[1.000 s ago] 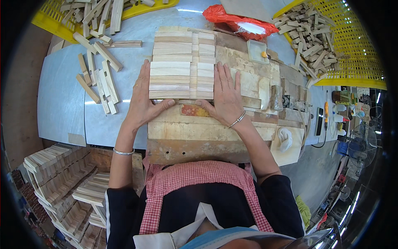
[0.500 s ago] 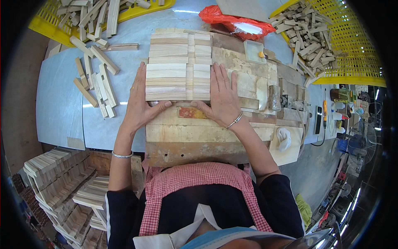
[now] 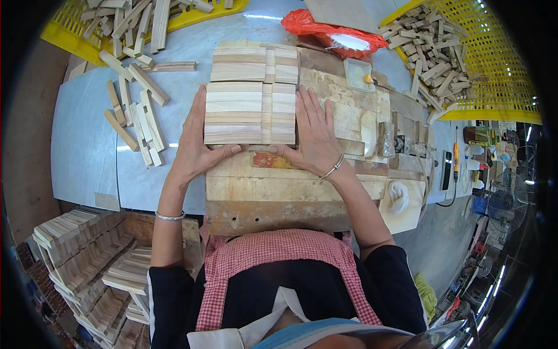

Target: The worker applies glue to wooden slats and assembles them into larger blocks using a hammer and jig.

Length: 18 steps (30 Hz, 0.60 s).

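Note:
Two groups of pale wooden strips lie side by side across a worn wooden work board (image 3: 261, 187), each strip with a notch that lines up into a groove. The near group of strips (image 3: 233, 107) sits between my two hands. My left hand (image 3: 200, 136) lies along its left end, fingers straight and thumb bent in at the near edge. Against the right end presses my right hand (image 3: 314, 136), its thumb also at the near edge. Beyond them, the far group of strips (image 3: 238, 63) rests on the board, touched by neither hand.
Loose wooden pieces (image 3: 139, 116) lie on the table at left. Yellow baskets (image 3: 494, 64) of wood stand at both far corners. A red plastic bag (image 3: 302, 24), a small square dish (image 3: 357, 75) and a white cloth bundle (image 3: 399, 196) are around the board. Stacked strips (image 3: 87, 250) stand lower left.
The near group's far edge has shifted away from me and covers more of the far group. Both hands stay at its ends. The whole view has shifted slightly.

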Each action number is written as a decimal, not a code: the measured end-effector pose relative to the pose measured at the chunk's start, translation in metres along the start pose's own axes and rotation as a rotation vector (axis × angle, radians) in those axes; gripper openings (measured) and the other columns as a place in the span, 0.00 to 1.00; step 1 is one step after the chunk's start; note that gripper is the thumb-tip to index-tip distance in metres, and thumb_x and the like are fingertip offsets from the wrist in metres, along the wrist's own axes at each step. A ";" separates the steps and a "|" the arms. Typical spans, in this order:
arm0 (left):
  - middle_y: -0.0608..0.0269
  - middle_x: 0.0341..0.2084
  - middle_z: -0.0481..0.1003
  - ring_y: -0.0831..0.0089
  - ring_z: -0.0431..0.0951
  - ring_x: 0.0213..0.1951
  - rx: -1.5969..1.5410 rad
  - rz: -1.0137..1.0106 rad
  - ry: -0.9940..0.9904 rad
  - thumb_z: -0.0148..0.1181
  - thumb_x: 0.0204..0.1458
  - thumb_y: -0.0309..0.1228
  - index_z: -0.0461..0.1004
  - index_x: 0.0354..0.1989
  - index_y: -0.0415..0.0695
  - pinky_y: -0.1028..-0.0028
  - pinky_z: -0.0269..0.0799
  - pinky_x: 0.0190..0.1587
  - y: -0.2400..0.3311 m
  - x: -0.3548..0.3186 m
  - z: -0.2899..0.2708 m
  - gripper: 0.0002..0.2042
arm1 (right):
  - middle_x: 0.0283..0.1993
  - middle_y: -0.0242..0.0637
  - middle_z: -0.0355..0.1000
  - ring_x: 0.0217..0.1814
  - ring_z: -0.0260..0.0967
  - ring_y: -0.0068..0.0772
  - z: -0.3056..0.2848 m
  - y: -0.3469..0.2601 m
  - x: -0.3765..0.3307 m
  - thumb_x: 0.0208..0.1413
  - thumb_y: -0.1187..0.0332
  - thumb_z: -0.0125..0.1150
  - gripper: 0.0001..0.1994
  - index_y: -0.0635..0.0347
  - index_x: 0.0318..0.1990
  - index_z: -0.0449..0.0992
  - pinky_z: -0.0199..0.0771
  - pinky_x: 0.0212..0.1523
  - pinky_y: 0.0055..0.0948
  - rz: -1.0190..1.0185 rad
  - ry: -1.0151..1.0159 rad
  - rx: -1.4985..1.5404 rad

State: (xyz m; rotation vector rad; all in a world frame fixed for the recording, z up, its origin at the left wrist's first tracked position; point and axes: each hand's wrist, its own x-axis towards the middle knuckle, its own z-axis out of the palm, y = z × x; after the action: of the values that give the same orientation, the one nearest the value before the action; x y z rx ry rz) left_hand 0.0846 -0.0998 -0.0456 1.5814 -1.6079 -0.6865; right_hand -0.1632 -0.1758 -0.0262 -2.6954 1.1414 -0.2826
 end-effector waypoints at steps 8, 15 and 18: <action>0.41 0.66 0.46 0.48 0.46 0.67 0.044 0.017 -0.009 0.72 0.31 0.52 0.44 0.67 0.37 0.58 0.46 0.67 -0.003 0.003 0.001 0.58 | 0.69 0.58 0.42 0.73 0.36 0.54 0.003 0.004 0.000 0.45 0.32 0.52 0.55 0.75 0.65 0.44 0.30 0.68 0.56 0.008 0.000 -0.065; 0.40 0.66 0.47 0.48 0.48 0.67 0.017 0.007 -0.001 0.73 0.31 0.52 0.43 0.67 0.37 0.58 0.48 0.66 -0.002 0.002 0.003 0.58 | 0.68 0.60 0.44 0.73 0.36 0.55 0.005 -0.003 0.002 0.45 0.31 0.51 0.55 0.77 0.64 0.45 0.30 0.68 0.56 0.018 0.025 -0.083; 0.40 0.66 0.47 0.48 0.49 0.67 -0.021 0.007 -0.016 0.73 0.30 0.53 0.42 0.67 0.37 0.59 0.49 0.66 -0.003 0.003 0.003 0.59 | 0.68 0.61 0.44 0.73 0.36 0.55 0.005 -0.002 0.002 0.44 0.31 0.52 0.55 0.77 0.64 0.45 0.29 0.68 0.56 0.015 0.024 -0.077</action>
State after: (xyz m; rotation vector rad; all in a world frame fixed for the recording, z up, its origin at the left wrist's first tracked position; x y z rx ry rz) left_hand 0.0841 -0.1035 -0.0494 1.5580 -1.6115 -0.7119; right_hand -0.1591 -0.1758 -0.0307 -2.7560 1.2027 -0.2744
